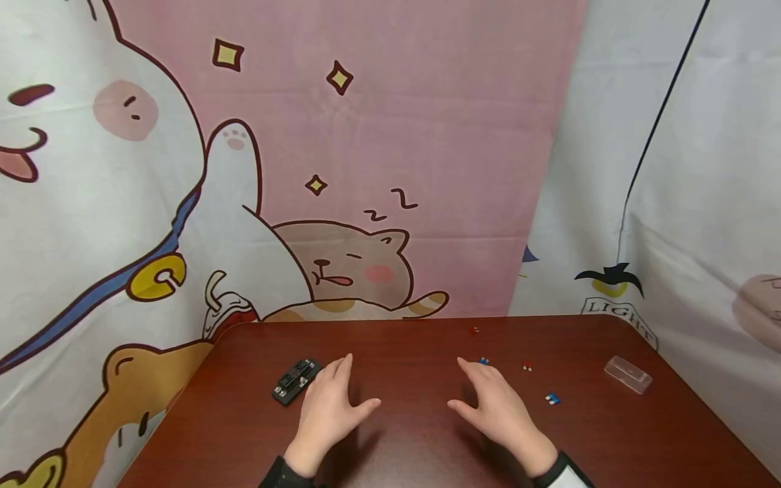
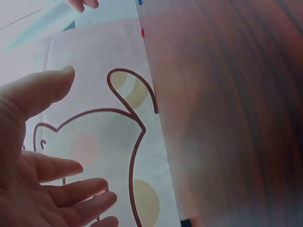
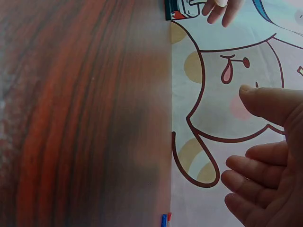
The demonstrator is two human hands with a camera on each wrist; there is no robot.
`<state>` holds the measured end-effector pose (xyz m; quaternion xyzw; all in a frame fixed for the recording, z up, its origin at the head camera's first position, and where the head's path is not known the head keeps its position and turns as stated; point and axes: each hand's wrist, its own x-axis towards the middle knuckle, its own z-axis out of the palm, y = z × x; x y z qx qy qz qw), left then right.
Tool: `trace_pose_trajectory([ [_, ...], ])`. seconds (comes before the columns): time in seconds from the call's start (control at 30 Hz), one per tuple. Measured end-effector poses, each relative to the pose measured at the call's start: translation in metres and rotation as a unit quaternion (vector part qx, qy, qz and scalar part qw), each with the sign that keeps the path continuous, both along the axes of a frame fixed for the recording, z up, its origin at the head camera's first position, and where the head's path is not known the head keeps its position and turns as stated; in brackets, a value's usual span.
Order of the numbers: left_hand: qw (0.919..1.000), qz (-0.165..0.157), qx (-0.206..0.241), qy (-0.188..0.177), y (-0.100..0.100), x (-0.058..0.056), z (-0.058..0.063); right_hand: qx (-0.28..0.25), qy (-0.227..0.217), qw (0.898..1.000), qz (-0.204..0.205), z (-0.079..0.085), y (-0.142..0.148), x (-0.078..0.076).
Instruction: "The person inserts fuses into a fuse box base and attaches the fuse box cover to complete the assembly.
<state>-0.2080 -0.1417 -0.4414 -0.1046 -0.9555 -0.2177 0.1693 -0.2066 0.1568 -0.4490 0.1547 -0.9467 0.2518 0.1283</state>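
Both of my hands hang over the brown table, fingers relaxed and holding nothing. The left hand (image 1: pixel 328 408) is nearest to a black block-like holder (image 1: pixel 296 381) with small light pieces on it, just beyond its fingers to the left. My right hand (image 1: pixel 503 415) has its thumb spread from the fingers; a small blue piece (image 1: pixel 484 361) shows right past its fingertips. To its right lie a blue-and-white piece (image 1: pixel 552 398) and a red-and-white piece (image 1: pixel 527 366). In the wrist views, the left palm (image 2: pixel 28 198) and the right palm (image 3: pixel 279 189) face inward, bare.
A small red piece (image 1: pixel 474 330) lies near the table's back edge. At the right stands a clear plastic box (image 1: pixel 628 374). The brown table (image 1: pixel 415 447) ends at a cartoon-printed cloth (image 1: pixel 427 135) behind it.
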Motion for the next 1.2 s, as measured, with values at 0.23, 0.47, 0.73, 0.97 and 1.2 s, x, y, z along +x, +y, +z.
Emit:
trace_pose_trajectory([
  [0.23, 0.9990, 0.026, 0.006, 0.035, -0.019, -0.005, 0.001, -0.011, 0.008, 1.000, 0.012, -0.002, -0.004, -0.005],
  [0.47, 0.9987, 0.048, 0.000, 0.017, -0.046, -0.010, 0.001, -0.013, -0.014, 1.000, 0.014, -0.003, -0.008, -0.007],
  [0.73, 0.9974, 0.071, -0.009, -0.010, -0.074, -0.017, 0.001, -0.009, -0.012, 1.000, 0.024, -0.003, -0.016, -0.009],
  [0.97, 0.9958, 0.082, -0.005, -0.041, -0.093, -0.021, -0.001, 0.001, -0.008, 0.999, 0.042, -0.003, -0.026, -0.013],
  [1.2, 0.9939, 0.089, -0.014, -0.065, -0.106, -0.025, -0.004, 0.006, -0.008, 0.998, 0.056, -0.004, -0.032, -0.016],
])
